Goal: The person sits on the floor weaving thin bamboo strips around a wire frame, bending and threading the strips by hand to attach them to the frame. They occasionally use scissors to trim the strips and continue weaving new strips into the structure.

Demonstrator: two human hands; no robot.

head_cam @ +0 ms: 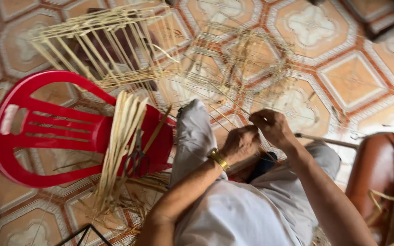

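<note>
Hands work close together above the lap. Left hand [240, 143], with a gold watch [218, 159], curls tight on a thin bamboo stick [233, 114]. Right hand [272, 127] pinches the same stick just beside it. Left of both grips, a red chair [46, 132] holds more strips [121, 136] and scissors [137, 157].

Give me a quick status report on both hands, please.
Left hand and right hand closed together on thin bamboo strips over the lap. Strip bundle and scissors on red chair. Nothing obstructing.
</note>
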